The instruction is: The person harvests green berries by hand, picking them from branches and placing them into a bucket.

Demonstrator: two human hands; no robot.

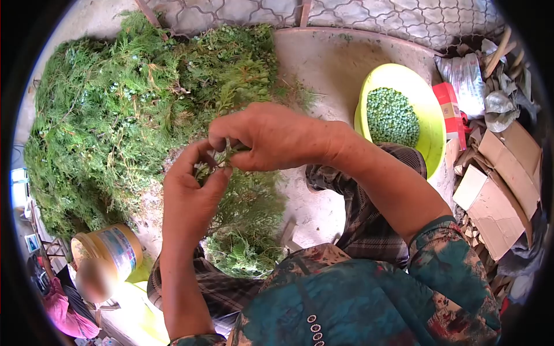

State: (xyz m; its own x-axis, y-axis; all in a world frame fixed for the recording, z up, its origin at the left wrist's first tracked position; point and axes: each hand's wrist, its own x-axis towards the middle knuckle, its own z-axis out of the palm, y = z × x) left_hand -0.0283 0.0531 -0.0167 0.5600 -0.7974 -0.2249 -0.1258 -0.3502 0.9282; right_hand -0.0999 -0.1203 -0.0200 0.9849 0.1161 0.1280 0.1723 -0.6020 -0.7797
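My left hand (190, 196) and my right hand (268, 137) meet in front of me, both pinching a small green sprig (216, 161) of conifer-like foliage. The fingertips of both hands close on the sprig's stem. Under my hands, between my knees, lies a smaller heap of plucked green twigs (245, 230). A large pile of the same green branches (133, 98) with small pale berries covers the ground ahead and to the left.
A yellow-green basin (430, 124) holding small green berries sits at the right. Cardboard pieces (499, 190), bags and a red carton lie beyond it. A plastic tub (109, 248) stands lower left, beside another person. A wire fence runs along the top.
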